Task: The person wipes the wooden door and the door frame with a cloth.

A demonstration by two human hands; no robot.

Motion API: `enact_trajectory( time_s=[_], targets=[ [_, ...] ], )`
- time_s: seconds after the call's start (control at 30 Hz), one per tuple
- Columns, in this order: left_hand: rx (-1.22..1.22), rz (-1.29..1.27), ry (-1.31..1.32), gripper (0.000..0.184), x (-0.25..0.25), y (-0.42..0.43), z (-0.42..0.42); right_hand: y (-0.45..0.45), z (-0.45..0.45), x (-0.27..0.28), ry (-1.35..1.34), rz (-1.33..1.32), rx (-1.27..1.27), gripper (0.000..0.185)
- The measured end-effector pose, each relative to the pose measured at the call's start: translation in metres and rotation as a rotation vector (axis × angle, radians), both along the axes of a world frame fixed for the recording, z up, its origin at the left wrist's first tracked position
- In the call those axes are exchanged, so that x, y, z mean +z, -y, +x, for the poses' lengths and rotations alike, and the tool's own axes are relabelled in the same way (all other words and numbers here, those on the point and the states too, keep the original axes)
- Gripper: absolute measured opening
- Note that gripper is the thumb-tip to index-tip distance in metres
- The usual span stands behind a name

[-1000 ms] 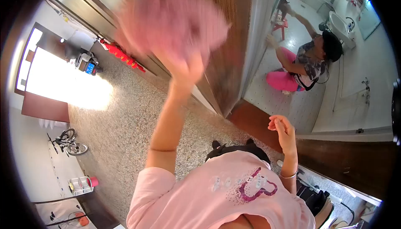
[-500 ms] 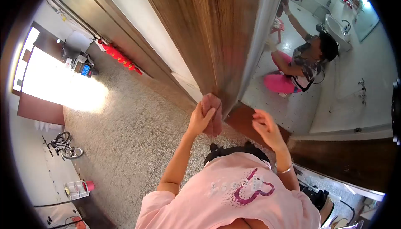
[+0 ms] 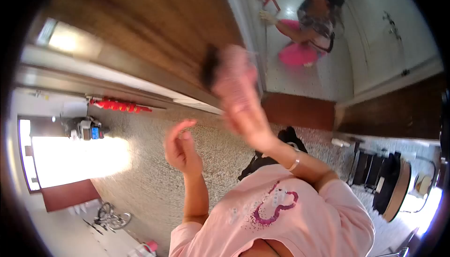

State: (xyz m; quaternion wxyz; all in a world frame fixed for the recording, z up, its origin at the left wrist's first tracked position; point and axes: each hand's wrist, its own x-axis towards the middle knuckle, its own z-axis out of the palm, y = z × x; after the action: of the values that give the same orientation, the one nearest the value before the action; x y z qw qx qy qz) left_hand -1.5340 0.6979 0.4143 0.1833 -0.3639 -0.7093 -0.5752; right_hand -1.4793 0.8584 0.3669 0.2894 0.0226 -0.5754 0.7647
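Note:
My right hand (image 3: 248, 119), smeared by motion, is closed on a folded pink cloth (image 3: 238, 72). The cloth is at the wooden door (image 3: 154, 27), near its right edge; whether it touches the wood I cannot make out through the blur. A dark smudge borders the cloth on its left. My left hand (image 3: 182, 148) is lower and to the left, over the speckled floor, empty, with curved fingers apart from the thumb. A bracelet (image 3: 294, 161) circles my right wrist.
Beyond the door frame, a person in pink trousers (image 3: 297, 55) crouches in a tiled room, a gloved hand at the frame. A red-brown threshold (image 3: 297, 114) lies below. Farther off are a motorbike (image 3: 86, 129), a bicycle (image 3: 111, 217) and a folded black cart (image 3: 375, 177).
The pink cloth has passed from my left hand to my right and gone up the door. My left hand has moved left and down, letting go. The view has turned.

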Motion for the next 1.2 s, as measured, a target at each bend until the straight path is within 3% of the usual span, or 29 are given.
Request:
enact_trajectory(
  time_s=[0.03,0.1,0.23,0.27,0.4,0.57,0.63,0.7,0.73,0.8,0.83,0.97,1.07,1.2],
  targets=[
    [-0.028,-0.018,0.014,0.020,0.000,-0.005,-0.001,0.012,-0.010,0.014,-0.153,0.335,-0.174,0.063],
    [0.193,0.167,-0.111,0.026,0.000,-0.018,-0.005,0.029,-0.031,0.049,-0.165,0.487,-0.309,0.068],
    [0.234,0.219,-0.084,0.037,0.026,-0.047,-0.008,0.014,-0.059,0.067,-0.260,0.459,-0.386,0.062],
    [0.295,0.215,-0.175,0.040,0.032,-0.054,-0.012,0.012,-0.063,0.070,-0.291,0.350,-0.403,0.061],
    [0.387,0.143,-0.446,0.054,0.056,-0.079,-0.028,-0.022,-0.088,0.051,-0.263,0.374,-0.442,0.057],
    [0.397,0.080,-0.569,0.061,0.070,-0.107,-0.039,-0.065,-0.138,-0.072,0.102,0.052,-0.534,0.051],
    [0.459,0.058,-0.461,0.069,0.059,-0.116,-0.041,-0.084,-0.141,-0.131,0.366,-0.286,-0.273,0.049],
    [0.520,0.031,-0.469,0.076,0.054,-0.117,-0.047,-0.100,-0.134,-0.144,0.555,-0.582,-0.023,0.047],
    [0.519,0.023,-0.480,0.077,0.054,-0.119,-0.050,-0.105,-0.127,-0.131,0.631,-0.628,0.033,0.033],
    [0.526,0.016,-0.507,0.078,0.055,-0.124,-0.054,-0.091,-0.127,-0.126,0.496,-0.292,-0.232,0.029],
    [0.516,0.007,-0.504,0.078,0.054,-0.128,-0.052,-0.069,-0.131,-0.124,0.275,0.096,-0.535,0.037],
    [0.519,0.150,-0.442,0.079,0.056,-0.140,-0.050,-0.060,-0.090,-0.023,-0.017,0.451,-0.391,0.055],
    [0.553,0.086,-0.455,0.079,0.055,-0.137,-0.051,-0.075,-0.109,-0.012,-0.044,0.423,-0.373,0.054],
    [0.625,0.091,-0.529,0.080,0.053,-0.144,-0.054,-0.102,-0.149,-0.065,0.129,0.295,-0.519,0.053]
  ],
)
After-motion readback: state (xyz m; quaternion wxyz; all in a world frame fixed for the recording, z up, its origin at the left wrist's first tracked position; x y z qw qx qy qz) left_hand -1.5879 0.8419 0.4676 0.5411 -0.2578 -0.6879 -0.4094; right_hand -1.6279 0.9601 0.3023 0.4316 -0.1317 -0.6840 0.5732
